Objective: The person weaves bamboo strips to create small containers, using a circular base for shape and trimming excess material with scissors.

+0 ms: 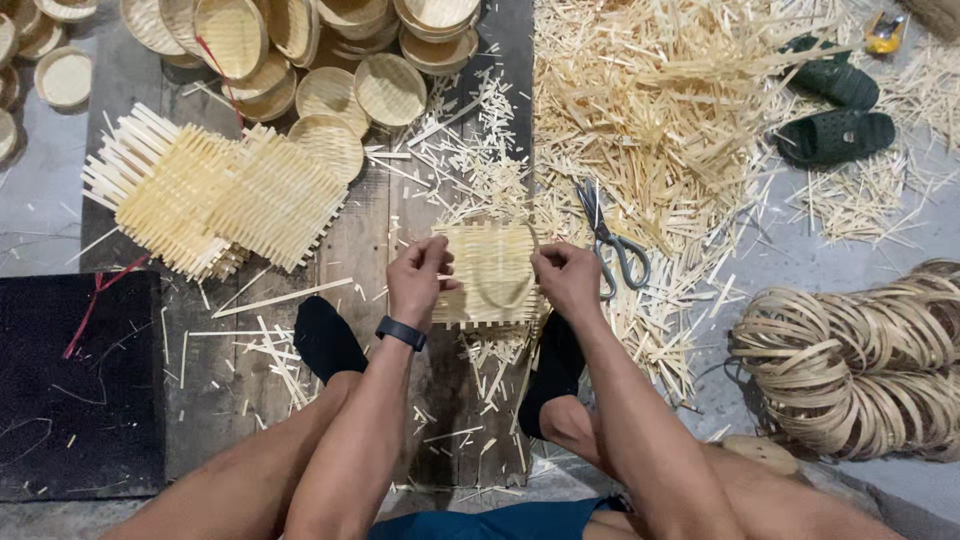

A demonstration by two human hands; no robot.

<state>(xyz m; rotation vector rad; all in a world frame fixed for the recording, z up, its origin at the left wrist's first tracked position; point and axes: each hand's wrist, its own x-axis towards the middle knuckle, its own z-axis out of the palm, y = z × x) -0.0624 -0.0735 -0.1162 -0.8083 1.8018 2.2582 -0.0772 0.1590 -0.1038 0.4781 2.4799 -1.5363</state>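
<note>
a pair of grey-handled scissors lies on the floor, and everything else sits around it. up and to its right spreads a broad heap of pale bamboo offcuts. further right of that heap lie two dark green clogs, with a small yellow tool above them. down and to the right of the scissors rests a bundle of coiled bamboo strips. well to the left of the scissors lies a stack of flat woven mats; above them, piled round woven baskets. far down-left is a black mat with a red string.
</note>
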